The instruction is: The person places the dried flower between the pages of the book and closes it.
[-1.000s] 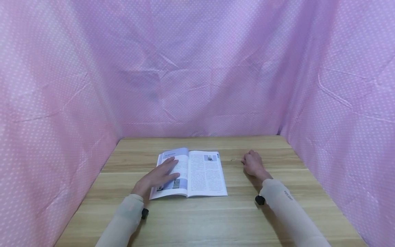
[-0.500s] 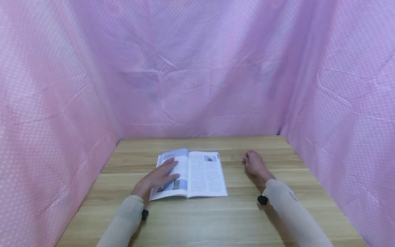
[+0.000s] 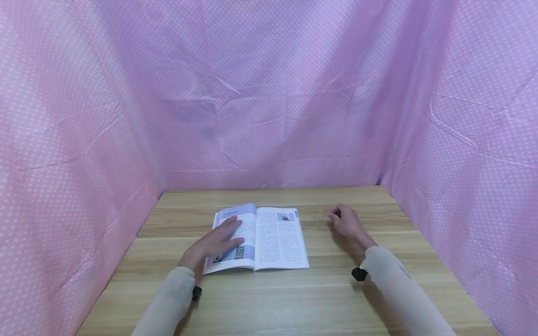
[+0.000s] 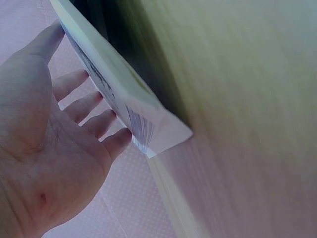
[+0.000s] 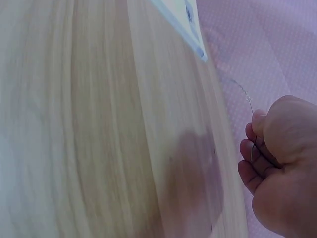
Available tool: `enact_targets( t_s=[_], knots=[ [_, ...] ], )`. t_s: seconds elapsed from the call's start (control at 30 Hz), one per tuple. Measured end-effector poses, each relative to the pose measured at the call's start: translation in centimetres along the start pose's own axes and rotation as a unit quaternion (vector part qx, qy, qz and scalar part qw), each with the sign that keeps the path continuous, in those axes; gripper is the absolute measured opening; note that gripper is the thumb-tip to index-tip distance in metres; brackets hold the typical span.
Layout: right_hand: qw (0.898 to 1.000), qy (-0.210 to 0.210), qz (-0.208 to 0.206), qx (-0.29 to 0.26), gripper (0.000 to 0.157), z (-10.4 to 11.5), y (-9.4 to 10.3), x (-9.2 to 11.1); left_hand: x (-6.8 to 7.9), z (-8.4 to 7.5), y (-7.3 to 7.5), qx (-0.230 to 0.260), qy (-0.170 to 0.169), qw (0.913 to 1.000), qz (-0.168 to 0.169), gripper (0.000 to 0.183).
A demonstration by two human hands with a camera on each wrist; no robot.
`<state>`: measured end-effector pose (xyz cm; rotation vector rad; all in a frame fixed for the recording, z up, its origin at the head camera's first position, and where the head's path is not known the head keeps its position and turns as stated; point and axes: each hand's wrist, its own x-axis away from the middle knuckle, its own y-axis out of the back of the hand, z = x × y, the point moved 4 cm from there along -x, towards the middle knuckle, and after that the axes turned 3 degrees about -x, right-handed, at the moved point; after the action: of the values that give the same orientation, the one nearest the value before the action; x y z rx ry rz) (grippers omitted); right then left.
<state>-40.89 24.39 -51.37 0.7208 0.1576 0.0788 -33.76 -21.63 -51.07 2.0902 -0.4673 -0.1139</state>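
Observation:
An open book [image 3: 282,240] lies on the wooden table, printed columns on its right page. My left hand [image 3: 214,238] rests on the left page with fingers spread and straight; in the left wrist view its fingertips touch the page, and the book's page edges [image 4: 143,124] show. To the right of the book, my right hand [image 3: 348,223] is held over the table, fingers curled. In the right wrist view it pinches a thin grass stalk [image 5: 242,89] with a fine, fuzzy tip between thumb and forefinger. The stalk's lower end runs down along the curled fingers.
The wooden table [image 3: 269,303] has pink dotted cloth [image 3: 269,93] hanging behind it and at both sides. Shadow from the right hand [image 5: 290,163] falls on the wood. A corner of the book shows at the top of the right wrist view.
My right hand has shifted slightly, its forearm moving a little to the right, and the stalk is harder to make out in the head view. My left hand stays on the page.

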Motion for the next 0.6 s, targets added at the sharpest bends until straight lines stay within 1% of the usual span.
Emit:
enact_targets(
  t_s=[0.2,0.3,0.37,0.53,0.6],
  knots=[
    [0.999,-0.012,0.0,-0.047,0.014,1.2,-0.6,0.2,0.1,0.0,0.0,0.002,0.001,1.0,-0.001,0.085],
    [0.998,-0.009,0.002,-0.061,0.013,2.0,-1.0,0.3,0.1,0.1,-0.1,0.002,0.005,1.0,0.001,0.085],
    [0.998,-0.006,0.01,-0.069,0.015,2.5,-1.4,0.4,0.1,0.1,-0.2,0.002,0.005,1.0,0.001,0.085],
    [0.996,0.005,0.027,-0.089,0.017,3.9,-3.1,0.8,0.0,0.1,-0.1,-0.003,0.0,1.0,0.001,0.084],
    [0.995,0.015,0.03,-0.094,0.016,4.6,-4.0,1.0,0.0,0.1,-0.1,-0.005,-0.002,1.0,0.002,0.083]
  ],
)
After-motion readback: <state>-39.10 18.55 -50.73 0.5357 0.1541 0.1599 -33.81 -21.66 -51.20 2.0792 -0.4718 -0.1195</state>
